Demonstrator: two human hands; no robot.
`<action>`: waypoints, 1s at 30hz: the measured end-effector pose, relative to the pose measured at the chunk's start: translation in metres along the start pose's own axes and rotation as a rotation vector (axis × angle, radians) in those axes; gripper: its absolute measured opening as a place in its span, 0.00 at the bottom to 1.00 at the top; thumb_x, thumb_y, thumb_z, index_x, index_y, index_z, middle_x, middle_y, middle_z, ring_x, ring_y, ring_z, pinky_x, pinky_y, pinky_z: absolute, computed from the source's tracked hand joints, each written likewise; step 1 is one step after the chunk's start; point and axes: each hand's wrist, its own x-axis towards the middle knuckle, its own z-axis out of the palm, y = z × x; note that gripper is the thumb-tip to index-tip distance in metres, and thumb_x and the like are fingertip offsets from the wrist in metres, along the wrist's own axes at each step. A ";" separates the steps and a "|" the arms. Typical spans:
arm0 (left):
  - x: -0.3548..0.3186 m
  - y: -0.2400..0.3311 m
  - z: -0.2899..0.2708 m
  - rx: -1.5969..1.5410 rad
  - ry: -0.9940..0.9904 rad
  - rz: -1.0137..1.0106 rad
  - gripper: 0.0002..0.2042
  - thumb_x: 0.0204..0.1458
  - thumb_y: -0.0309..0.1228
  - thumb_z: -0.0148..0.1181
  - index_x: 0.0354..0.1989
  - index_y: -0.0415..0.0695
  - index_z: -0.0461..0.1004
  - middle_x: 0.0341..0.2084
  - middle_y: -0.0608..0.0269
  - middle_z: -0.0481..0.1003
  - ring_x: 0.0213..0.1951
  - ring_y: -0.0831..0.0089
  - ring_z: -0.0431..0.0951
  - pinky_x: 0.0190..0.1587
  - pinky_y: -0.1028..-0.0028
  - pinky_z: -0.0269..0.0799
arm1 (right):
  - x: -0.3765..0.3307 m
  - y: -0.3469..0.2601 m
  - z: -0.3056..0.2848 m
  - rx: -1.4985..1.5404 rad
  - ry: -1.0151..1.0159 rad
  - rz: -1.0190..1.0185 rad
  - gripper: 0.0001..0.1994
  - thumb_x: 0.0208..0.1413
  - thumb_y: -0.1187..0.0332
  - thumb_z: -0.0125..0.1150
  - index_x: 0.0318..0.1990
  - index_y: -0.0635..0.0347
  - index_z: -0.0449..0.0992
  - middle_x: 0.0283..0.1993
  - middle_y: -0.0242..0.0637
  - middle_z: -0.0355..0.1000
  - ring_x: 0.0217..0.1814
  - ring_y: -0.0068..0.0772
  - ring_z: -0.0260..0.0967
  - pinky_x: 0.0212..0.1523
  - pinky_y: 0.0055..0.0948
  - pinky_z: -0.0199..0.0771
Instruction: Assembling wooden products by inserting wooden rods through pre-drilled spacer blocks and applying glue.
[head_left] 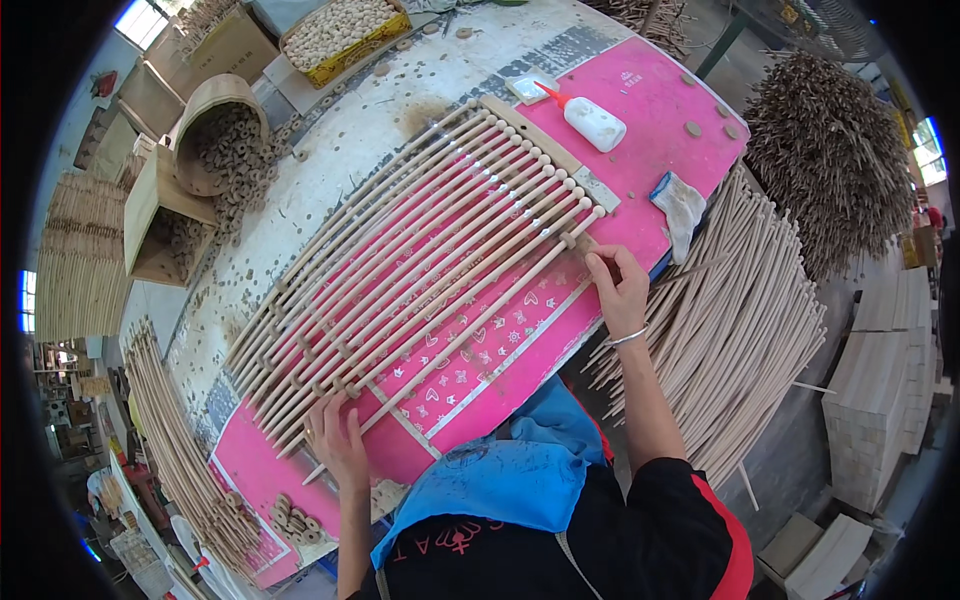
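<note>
A long row of thin wooden rods with small round wooden discs on them lies side by side on a pink patterned mat, butted against a wooden stop strip. My right hand pinches the far end of the nearest rod, close to its end disc. My left hand presses on the near end of that same rod at the mat's lower left. A white glue bottle with a red tip lies on the mat beyond the rods.
A grey rag sits at the mat's right edge. Loose rods are stacked to my right, more rods to my left. A tipped wooden bucket spills discs; a yellow crate holds more. Stacked wooden blocks stand far right.
</note>
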 end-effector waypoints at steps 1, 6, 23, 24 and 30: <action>0.005 -0.003 0.001 -0.012 -0.016 -0.006 0.16 0.58 0.24 0.68 0.55 0.43 0.80 0.49 0.54 0.79 0.56 0.50 0.76 0.61 0.55 0.67 | -0.002 0.001 0.000 0.016 -0.002 -0.006 0.07 0.67 0.69 0.70 0.45 0.65 0.83 0.32 0.30 0.78 0.32 0.18 0.73 0.35 0.23 0.73; 0.014 -0.011 0.005 -0.062 -0.094 0.013 0.15 0.58 0.20 0.67 0.54 0.41 0.80 0.48 0.52 0.78 0.52 0.50 0.78 0.59 0.55 0.69 | -0.008 -0.002 -0.003 0.098 -0.023 0.037 0.07 0.68 0.71 0.68 0.47 0.65 0.83 0.33 0.30 0.78 0.33 0.18 0.73 0.36 0.23 0.73; 0.004 0.069 -0.034 -0.298 0.040 0.101 0.23 0.59 0.18 0.67 0.65 0.39 0.79 0.41 0.51 0.79 0.42 0.56 0.81 0.44 0.60 0.77 | -0.150 -0.104 0.151 0.857 -1.128 0.447 0.21 0.66 0.66 0.74 0.63 0.60 0.76 0.40 0.29 0.80 0.39 0.20 0.78 0.39 0.25 0.80; 0.002 0.071 -0.033 -0.294 0.045 0.111 0.23 0.59 0.18 0.66 0.65 0.39 0.78 0.41 0.50 0.79 0.41 0.56 0.81 0.44 0.60 0.76 | -0.153 -0.104 0.154 0.888 -1.133 0.519 0.20 0.66 0.66 0.74 0.61 0.60 0.77 0.39 0.28 0.80 0.38 0.19 0.78 0.38 0.24 0.80; -0.014 0.051 -0.037 -0.253 0.017 0.032 0.22 0.61 0.18 0.62 0.65 0.37 0.79 0.39 0.52 0.77 0.42 0.57 0.76 0.48 0.61 0.72 | -0.123 -0.103 0.128 0.848 -0.883 0.539 0.15 0.67 0.66 0.72 0.56 0.62 0.81 0.40 0.27 0.80 0.35 0.17 0.75 0.35 0.23 0.77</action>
